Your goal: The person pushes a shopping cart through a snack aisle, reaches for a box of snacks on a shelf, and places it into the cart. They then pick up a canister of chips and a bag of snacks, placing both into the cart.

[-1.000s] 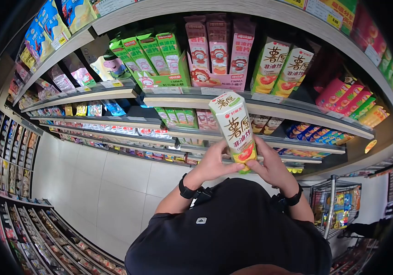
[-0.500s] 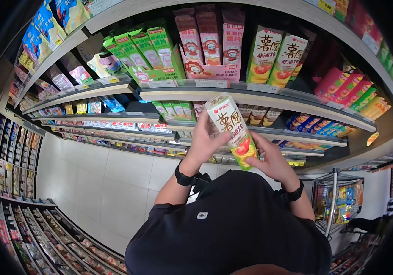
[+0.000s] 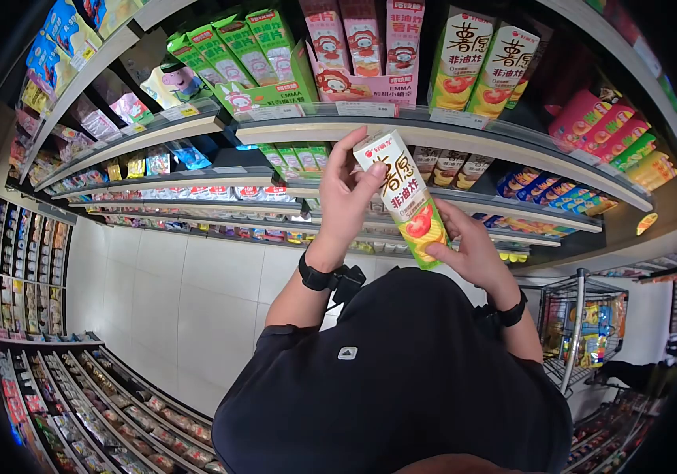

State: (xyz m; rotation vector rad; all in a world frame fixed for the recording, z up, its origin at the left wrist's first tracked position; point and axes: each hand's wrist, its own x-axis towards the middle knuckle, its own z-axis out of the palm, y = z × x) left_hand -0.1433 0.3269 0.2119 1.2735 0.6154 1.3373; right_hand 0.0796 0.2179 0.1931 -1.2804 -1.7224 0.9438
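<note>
A tall carton of chips (image 3: 406,197), white on top and green-yellow below with a tomato picture, is held tilted in front of the shelf. My left hand (image 3: 350,186) grips its upper end, thumb across the printed face and fingers round the top edge. Around the lower right side is my right hand (image 3: 465,245), its thumb on the front near the bottom. Two similar cartons (image 3: 458,67) stand upright on the shelf above. Beside them are pink snack boxes (image 3: 364,47) in a display tray.
Green snack boxes (image 3: 232,55) fill a tray at upper left. Pink packs (image 3: 591,126) lie at the shelf's right. A wire shopping cart (image 3: 575,324) holding colourful packages stands at my right. Lower shelves (image 3: 117,403) curve along the left behind me; pale floor tiles (image 3: 212,276) lie between.
My left hand has shifted up the carton, its thumb now nearer the top. Both hands and the carton sit slightly higher in view. The shelf view has shifted slightly.
</note>
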